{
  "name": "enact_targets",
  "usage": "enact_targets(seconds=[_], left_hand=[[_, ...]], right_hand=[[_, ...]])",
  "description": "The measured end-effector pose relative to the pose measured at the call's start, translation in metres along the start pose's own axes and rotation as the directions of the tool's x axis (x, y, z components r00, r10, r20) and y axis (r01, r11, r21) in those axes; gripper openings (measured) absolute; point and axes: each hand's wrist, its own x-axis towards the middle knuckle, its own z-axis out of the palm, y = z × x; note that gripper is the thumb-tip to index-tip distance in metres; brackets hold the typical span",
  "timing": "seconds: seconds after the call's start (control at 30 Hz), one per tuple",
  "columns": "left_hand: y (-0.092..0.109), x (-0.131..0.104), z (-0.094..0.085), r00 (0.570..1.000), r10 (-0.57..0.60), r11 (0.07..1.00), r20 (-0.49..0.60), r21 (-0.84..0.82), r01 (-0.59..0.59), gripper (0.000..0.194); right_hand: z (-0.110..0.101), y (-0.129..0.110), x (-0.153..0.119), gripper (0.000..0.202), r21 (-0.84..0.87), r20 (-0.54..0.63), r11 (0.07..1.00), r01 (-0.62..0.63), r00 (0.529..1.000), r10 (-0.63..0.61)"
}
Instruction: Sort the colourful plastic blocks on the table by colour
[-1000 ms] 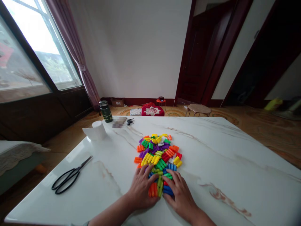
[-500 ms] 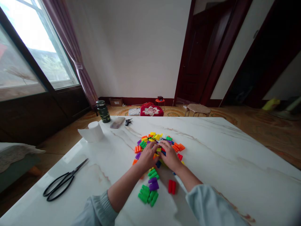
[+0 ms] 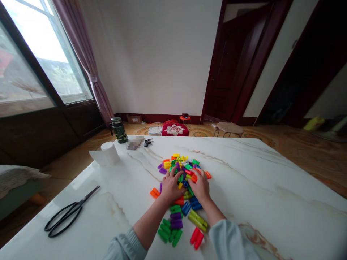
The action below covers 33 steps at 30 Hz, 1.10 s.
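Observation:
A loose pile of coloured plastic building blocks (image 3: 179,159), shaped like joined tubes, lies in the middle of the table. My left hand (image 3: 170,186) rests on its left side, fingers spread. Across a small gap, my right hand (image 3: 200,187) touches the right side, its fingers apart over orange and red pieces. Several blocks show between the two hands. Nearer to me are a purple block (image 3: 176,221), green blocks (image 3: 170,232), a yellow-green block (image 3: 197,220), a blue block (image 3: 186,208) and a red block (image 3: 196,238). Pieces beneath my palms are hidden.
Black-handled scissors (image 3: 71,213) lie on the left of the marble-patterned table (image 3: 260,202). Farther back stand a white paper roll (image 3: 108,153) and a camouflage flask (image 3: 118,130), with keys (image 3: 148,142) nearby. Beyond the table is a round stool (image 3: 230,127).
My hands have moved apart and slightly toward me. Blocks have shifted and spread nearer, with yellow-green and blue pieces now showing by my right wrist. The red block has turned.

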Motion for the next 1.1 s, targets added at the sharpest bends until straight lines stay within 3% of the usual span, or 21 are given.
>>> enact_targets(seconds=[0.1, 0.23, 0.33, 0.4, 0.5, 0.6, 0.7, 0.8, 0.9, 1.1], left_hand=[[0.001, 0.006, 0.003, 0.991, 0.075, 0.982, -0.109, -0.163, -0.092, 0.059], [0.005, 0.013, -0.007, 0.970, 0.108, 0.930, -0.218, -0.322, -0.176, 0.060], [0.008, 0.007, -0.024, 0.963, 0.199, 0.915, -0.183, -0.316, -0.249, 0.062], [0.006, -0.005, -0.034, 0.969, 0.209, 0.944, -0.128, -0.232, -0.234, 0.061], [-0.001, -0.028, -0.036, 0.991, 0.108, 0.993, -0.079, -0.047, -0.112, 0.070], [-0.005, -0.046, -0.027, 0.999, 0.043, 0.998, -0.004, 0.037, -0.043, 0.080], [-0.004, -0.052, -0.018, 0.999, 0.014, 0.998, 0.042, 0.064, -0.017, 0.084], [-0.003, -0.051, -0.014, 0.999, 0.004, 0.998, 0.047, 0.068, -0.007, 0.083], [-0.003, -0.049, -0.013, 0.999, -0.005, 0.997, 0.047, 0.073, 0.002, 0.084], [0.002, -0.050, -0.016, 0.997, -0.033, 0.995, 0.075, 0.093, 0.026, 0.087]], right_hand=[[-0.001, -0.010, 0.005, 0.039, 0.177, -0.026, 0.983, 0.042, 0.999, -0.038], [-0.017, -0.026, 0.008, 0.031, 0.332, 0.000, 0.941, 0.059, 0.998, -0.062], [-0.034, -0.033, 0.005, 0.031, 0.402, 0.074, 0.908, 0.118, 0.984, -0.161], [-0.044, -0.030, 0.004, 0.030, 0.404, 0.126, 0.905, 0.135, 0.971, -0.201], [-0.048, -0.014, 0.015, 0.029, 0.297, 0.110, 0.948, 0.116, 0.982, -0.155], [-0.034, -0.001, 0.041, 0.034, 0.080, 0.064, 0.993, 0.091, 0.993, -0.097], [-0.013, -0.004, 0.072, 0.059, -0.138, 0.181, 0.988, 0.066, 0.983, -0.040], [0.002, -0.016, 0.096, 0.077, -0.277, 0.362, 0.960, 0.029, 0.929, 0.076], [0.009, -0.025, 0.111, 0.065, -0.320, 0.462, 0.947, 0.014, 0.875, 0.143], [0.013, -0.023, 0.118, 0.046, -0.322, 0.439, 0.947, 0.004, 0.887, 0.146]])
